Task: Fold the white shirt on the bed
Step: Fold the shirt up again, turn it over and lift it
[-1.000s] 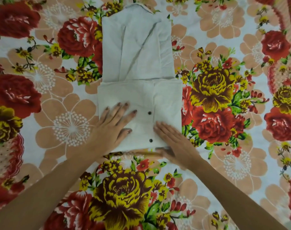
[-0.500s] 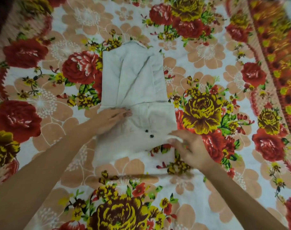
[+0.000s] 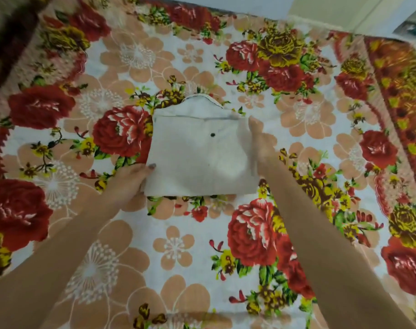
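Observation:
The white shirt (image 3: 200, 153) lies on the bed as a compact folded rectangle, with a dark button showing on top and a curved hem edge sticking out at its far side. My left hand (image 3: 128, 178) grips the shirt's near left corner, thumb on top. My right hand (image 3: 261, 143) is at the right edge of the fold, blurred by motion; its fingers seem to hold that edge.
The floral bedsheet (image 3: 173, 252) with red, yellow and peach flowers covers the bed all around the shirt. The bed's far edge and a pale wall (image 3: 261, 5) show at the top. A dark blurred area sits at the top left.
The lower half of the shirt has been folded up over the upper half, making a small rectangle. Both hands moved from the near hem to the sides of the fold. The camera has tilted up.

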